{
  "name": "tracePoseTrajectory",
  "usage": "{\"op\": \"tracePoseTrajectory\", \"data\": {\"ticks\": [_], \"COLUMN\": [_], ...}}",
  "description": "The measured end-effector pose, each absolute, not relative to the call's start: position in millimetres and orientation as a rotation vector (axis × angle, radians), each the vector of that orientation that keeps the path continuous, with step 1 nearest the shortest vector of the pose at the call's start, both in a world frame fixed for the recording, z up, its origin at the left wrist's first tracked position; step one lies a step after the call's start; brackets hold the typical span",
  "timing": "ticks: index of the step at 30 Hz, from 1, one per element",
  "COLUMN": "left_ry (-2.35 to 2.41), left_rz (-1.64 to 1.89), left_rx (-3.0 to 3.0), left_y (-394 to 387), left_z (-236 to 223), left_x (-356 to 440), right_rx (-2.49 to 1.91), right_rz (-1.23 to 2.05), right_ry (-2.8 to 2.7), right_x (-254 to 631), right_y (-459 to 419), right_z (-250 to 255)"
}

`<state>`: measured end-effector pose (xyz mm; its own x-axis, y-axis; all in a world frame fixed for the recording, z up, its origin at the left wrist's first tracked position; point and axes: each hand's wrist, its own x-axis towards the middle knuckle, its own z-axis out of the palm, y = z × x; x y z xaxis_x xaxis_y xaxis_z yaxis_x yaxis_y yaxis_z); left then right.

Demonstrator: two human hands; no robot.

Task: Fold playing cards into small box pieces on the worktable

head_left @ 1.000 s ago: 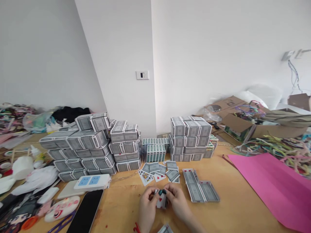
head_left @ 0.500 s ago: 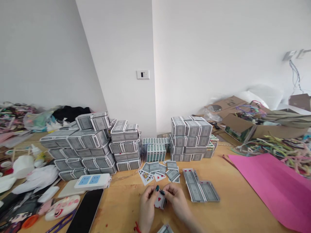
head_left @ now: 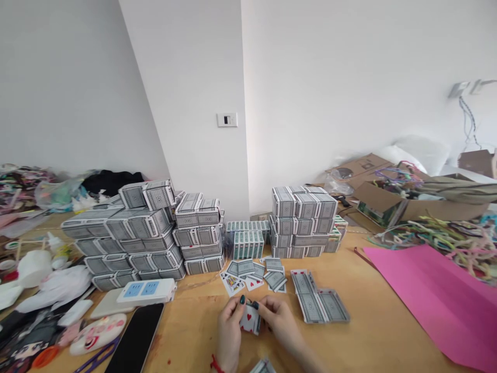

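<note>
Playing cards with red hearts [head_left: 249,325] are held upright, face toward me, between my two hands. My left hand [head_left: 230,327] pinches them at the left side, thumb near the top edge. At the upper right, the closed thumb and fingers of my right hand [head_left: 278,317] grip the cards too; how many are held I cannot tell. Just beyond lies a loose scatter of cards [head_left: 245,267], some face up. To the right is an L-shaped piece of joined cards [head_left: 311,298]. Another card piece [head_left: 263,366] is cut off by the bottom edge.
Tall stacks of card-covered blocks [head_left: 143,233] stand at the back left, with another stack [head_left: 305,223] at the back right. Green-patterned card boxes [head_left: 248,244] sit between them. A phone [head_left: 135,339] and power strip [head_left: 146,291] lie left; pink paper [head_left: 430,295] lies right.
Both hands and the held cards have shifted slightly left. My fingers have parted a little along the top edge, showing more of the heart face. The view has moved slightly.
</note>
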<state>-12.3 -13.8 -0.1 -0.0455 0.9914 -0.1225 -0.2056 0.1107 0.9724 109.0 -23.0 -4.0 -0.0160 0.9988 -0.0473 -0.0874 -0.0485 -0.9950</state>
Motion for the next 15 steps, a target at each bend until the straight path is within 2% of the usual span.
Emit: {"op": "tracePoseTrajectory", "data": {"ticks": [3, 8, 15], "left_ry": [1.182, 1.213, 1.246], "left_rz": [1.232, 1.234, 1.231], "left_rx": [0.969, 1.07, 1.112], "left_y": [-11.9, -10.6, -12.3], "left_z": [-4.4, -6.5, -4.1], "left_x": [-13.7, -13.0, -11.0], "right_rx": [-1.219, -1.223, -1.191], "right_rz": [1.21, 1.321, 1.292], "right_ry": [-1.185, -1.179, -1.166], "right_x": [106.0, 106.1, 106.2], "right_y": [-23.2, -22.9, -24.2], "right_z": [-7.5, -13.4, -11.2]}}
